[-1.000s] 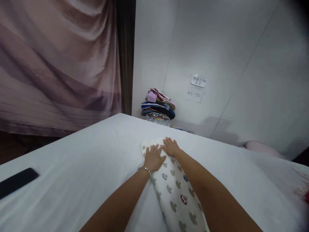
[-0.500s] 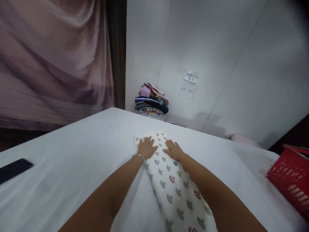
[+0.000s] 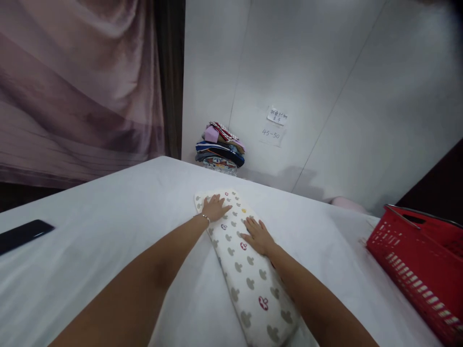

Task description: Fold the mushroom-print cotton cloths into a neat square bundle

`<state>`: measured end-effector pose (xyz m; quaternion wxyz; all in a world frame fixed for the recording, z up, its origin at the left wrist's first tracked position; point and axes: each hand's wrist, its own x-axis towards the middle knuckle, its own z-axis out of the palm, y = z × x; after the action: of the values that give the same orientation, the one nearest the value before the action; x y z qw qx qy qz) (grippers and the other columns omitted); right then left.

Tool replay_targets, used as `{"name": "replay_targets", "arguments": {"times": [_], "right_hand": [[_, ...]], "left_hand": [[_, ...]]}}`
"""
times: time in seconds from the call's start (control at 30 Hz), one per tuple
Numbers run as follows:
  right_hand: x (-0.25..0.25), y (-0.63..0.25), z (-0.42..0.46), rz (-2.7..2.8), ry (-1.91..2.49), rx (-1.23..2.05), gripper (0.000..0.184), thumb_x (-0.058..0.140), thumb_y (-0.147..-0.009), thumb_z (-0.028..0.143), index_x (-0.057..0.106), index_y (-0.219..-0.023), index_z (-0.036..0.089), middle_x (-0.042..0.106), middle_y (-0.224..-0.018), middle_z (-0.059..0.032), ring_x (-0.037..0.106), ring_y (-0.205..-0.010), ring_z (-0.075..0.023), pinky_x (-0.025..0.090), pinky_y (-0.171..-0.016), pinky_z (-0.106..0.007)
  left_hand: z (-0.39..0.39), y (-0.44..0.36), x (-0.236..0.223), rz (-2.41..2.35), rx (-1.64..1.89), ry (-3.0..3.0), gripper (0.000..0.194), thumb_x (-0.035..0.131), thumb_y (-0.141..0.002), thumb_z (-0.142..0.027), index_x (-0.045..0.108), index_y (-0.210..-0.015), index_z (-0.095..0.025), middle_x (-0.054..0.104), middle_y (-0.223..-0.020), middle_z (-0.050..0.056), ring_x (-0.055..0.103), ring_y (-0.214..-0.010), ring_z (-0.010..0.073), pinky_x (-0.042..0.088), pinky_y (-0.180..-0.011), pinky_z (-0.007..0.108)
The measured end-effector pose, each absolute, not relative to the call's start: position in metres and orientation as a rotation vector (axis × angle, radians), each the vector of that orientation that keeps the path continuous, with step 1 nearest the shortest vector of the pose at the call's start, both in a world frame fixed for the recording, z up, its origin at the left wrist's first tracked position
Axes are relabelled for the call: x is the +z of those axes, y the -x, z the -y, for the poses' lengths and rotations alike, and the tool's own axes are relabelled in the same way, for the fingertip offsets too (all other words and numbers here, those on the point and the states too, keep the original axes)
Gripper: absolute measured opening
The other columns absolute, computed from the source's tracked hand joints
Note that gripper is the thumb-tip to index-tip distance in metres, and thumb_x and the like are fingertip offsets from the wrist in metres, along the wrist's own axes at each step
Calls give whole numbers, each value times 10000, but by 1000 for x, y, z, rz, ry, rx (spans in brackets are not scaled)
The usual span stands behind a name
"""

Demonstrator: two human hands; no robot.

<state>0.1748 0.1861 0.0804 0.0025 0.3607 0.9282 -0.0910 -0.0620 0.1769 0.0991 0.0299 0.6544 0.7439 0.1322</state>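
A long folded piece of white cloth (image 3: 238, 267), printed with grey, red and other mouse-head shapes, lies across the white-covered table (image 3: 119, 231) toward me. My left hand (image 3: 214, 208) rests flat on its far end with fingers spread, a bracelet at the wrist. Lower down, on the cloth's right edge, my right hand (image 3: 258, 235) lies palm down, its fingers stretched out. Neither hand grips anything. The cloth's near end runs to the bottom of the view, partly behind my right forearm.
A red plastic basket (image 3: 415, 270) stands at the table's right side. A black phone (image 3: 25, 235) lies at the left. Beyond the far edge is a stack of folded clothes (image 3: 220, 149) by the wall, with paper notes (image 3: 274, 127) above.
My right hand has slid down the cloth toward me, while my left hand stays at the far end. The view has shifted, showing more of the basket.
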Motion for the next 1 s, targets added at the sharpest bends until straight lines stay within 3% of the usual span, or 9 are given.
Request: {"name": "replay_targets", "arguments": {"times": [0.1, 0.27, 0.57, 1.0], "right_hand": [[87, -170, -185, -2896, -1144, -303, 658, 183, -913, 562, 154, -1458, 195, 114, -1521, -44, 36, -1397, -172, 7, -1112, -394], [91, -187, -172, -2911, -1201, -290, 697, 188, -896, 599, 207, -1447, 173, 122, -1519, -63, 41, -1397, -191, 10, -1108, -400], [91, -221, -158, -2819, -1287, -355, 704, 141, -897, 594, 196, -1450, 162, 120, -1520, -46, 64, -1395, -194, 44, -1107, -415], [91, -262, -120, -2788, -1448, -332, 698, 156, -894, 597, 176, -1453, 179, 101, -1526, -46, 21, -1397, -199, -9, -1099, -416]], "left_hand": [[-145, 30, 92, -2166, 361, -2145, 648, 287, -853, -610, 372, -1363, -219, 247, -1491, 79, 175, -1371, 268, 98, -1087, 499], [-104, 3, 67, -2076, 333, -2296, 649, 267, -861, -599, 363, -1373, -213, 291, -1473, 75, 176, -1373, 262, 88, -1095, 486], [-106, 1, 72, -2101, 283, -2292, 645, 264, -858, -594, 347, -1379, -224, 278, -1481, 61, 172, -1372, 266, 108, -1090, 469], [-91, -14, 82, -2108, 193, -2268, 633, 217, -880, -576, 303, -1390, -210, 212, -1503, 73, 120, -1381, 260, 66, -1086, 499]]}}
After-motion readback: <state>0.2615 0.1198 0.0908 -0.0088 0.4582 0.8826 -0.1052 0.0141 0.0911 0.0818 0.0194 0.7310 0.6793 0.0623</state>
